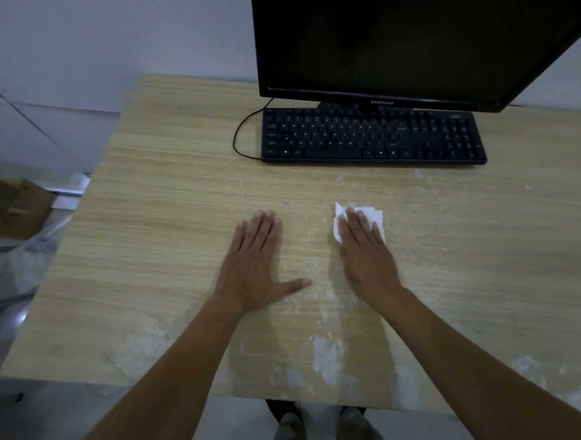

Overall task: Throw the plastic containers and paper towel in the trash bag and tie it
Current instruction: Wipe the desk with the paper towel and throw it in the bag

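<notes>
Evidently the right hand (366, 250) is wiping: its fingers lie straight and flat on the paper towel (340, 223), pressing it to the desk (151, 224) near the middle, among pale smears that run to the near edge. The left hand (254, 264) rests just beside, fingers spread and holding nothing, likely as a brace. No plastic containers show. Off the left edge sits a cardboard box (15, 206), contents unclear, and dim clear plastic (30, 261) that is possibly the trash bag.
</notes>
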